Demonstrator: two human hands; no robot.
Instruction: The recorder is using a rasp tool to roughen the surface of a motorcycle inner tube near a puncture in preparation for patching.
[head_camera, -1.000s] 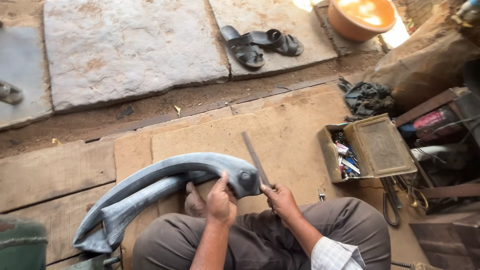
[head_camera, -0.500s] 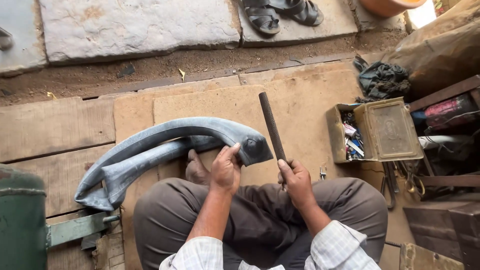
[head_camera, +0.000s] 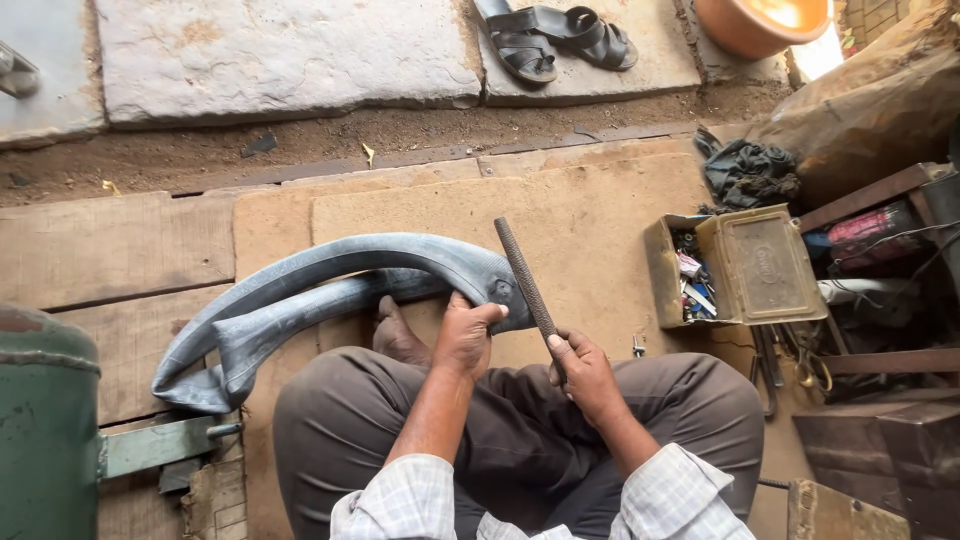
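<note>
I sit cross-legged on wooden boards. A folded grey rubber inner tube (head_camera: 300, 290) lies curved across the boards in front of my knees. My left hand (head_camera: 465, 335) presses down on the tube's right bend and grips it there. A long dark metal rasp (head_camera: 525, 278) is held by its lower end in my right hand (head_camera: 585, 372). Its tip points up and to the left, and the shaft lies against the tube's right end, beside my left hand.
An open metal toolbox (head_camera: 740, 268) with small items stands at right, with dark rags (head_camera: 750, 172) behind it. Black sandals (head_camera: 550, 38) and an orange basin (head_camera: 760, 22) sit on stone slabs at the top. A green metal tank (head_camera: 45, 430) is at lower left.
The view has shifted a little. The rasp has come down and lies lower against the tube's right end. My left hand stays pressed on the tube.
</note>
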